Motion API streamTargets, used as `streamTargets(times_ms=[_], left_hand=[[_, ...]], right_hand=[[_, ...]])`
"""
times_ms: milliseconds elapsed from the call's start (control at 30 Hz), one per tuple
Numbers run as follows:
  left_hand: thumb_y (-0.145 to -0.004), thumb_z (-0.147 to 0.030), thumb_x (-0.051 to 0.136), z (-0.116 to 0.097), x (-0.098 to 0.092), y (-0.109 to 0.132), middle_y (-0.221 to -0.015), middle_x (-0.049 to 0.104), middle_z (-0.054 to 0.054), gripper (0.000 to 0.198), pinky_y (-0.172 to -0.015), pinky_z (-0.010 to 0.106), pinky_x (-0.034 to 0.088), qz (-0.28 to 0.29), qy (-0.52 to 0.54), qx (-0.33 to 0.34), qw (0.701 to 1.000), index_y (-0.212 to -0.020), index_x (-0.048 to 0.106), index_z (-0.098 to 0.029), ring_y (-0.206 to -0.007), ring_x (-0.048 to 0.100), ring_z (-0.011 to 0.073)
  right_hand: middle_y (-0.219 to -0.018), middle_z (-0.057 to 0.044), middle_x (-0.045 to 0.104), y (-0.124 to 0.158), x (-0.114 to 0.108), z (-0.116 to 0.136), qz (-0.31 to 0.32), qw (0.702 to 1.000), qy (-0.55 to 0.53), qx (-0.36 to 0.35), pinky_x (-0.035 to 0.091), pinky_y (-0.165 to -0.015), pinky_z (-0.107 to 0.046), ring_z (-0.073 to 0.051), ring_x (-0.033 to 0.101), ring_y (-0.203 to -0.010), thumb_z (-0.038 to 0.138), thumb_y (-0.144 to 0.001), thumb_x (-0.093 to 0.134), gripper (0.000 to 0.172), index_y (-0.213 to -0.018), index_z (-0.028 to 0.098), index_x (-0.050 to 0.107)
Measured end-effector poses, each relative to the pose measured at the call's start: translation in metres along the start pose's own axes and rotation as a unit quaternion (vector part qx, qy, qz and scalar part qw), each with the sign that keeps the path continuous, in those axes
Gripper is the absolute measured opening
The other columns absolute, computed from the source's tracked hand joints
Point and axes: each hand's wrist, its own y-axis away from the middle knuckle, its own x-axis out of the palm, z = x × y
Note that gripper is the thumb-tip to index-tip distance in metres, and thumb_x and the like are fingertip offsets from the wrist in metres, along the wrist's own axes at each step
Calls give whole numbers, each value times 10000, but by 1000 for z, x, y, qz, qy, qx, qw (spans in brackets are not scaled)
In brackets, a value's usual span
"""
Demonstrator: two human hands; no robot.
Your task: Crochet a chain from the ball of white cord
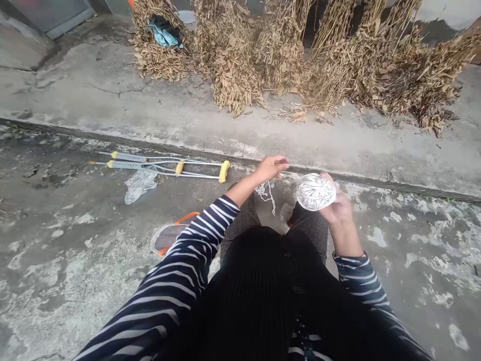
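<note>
My right hand [340,205] is wrapped round the outer side of a round white object with thin dark lines [315,192], perhaps a wound ball; its exact kind is unclear. To its left, my left hand [271,168] hovers apart from it with the fingers bent together. Whatever those fingertips hold, if anything, is too small to make out. Loose white cord [267,195] shows below my left hand, between my knees, some of it tangled. Whether this cord joins the round object cannot be seen.
Two crutches [169,165] with yellow pads lie on the ground at left, beside a clear plastic bag [141,185]. A grey and orange item [169,235] is partly behind my left sleeve. A low concrete step [188,120] runs ahead, with dried plant bundles [240,65] on it.
</note>
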Motion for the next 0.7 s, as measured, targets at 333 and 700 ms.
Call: streamTargets(times_ms=[333,700], left_hand=[[-820,-271,838,16,51,47,-768,762,43,223,-605,214,518,63,102,-25,992,-969,768,-122,-649,687,119],[-917,-325,675,-17,26,60,-549,631,-25,223,-585,200,422,112,-117,90,983,-849,776,-138,-520,540,75]], right_hand=[[-1309,-96,639,5,-6,3,14,997,79,9,516,-1046,-523,-351,602,-1260,430,-584,696,716,-1260,291,504],[-1287,-102,644,7,-6,8,32,995,94,10,537,-998,-518,-352,624,-1215,406,-579,711,711,-1245,283,496]])
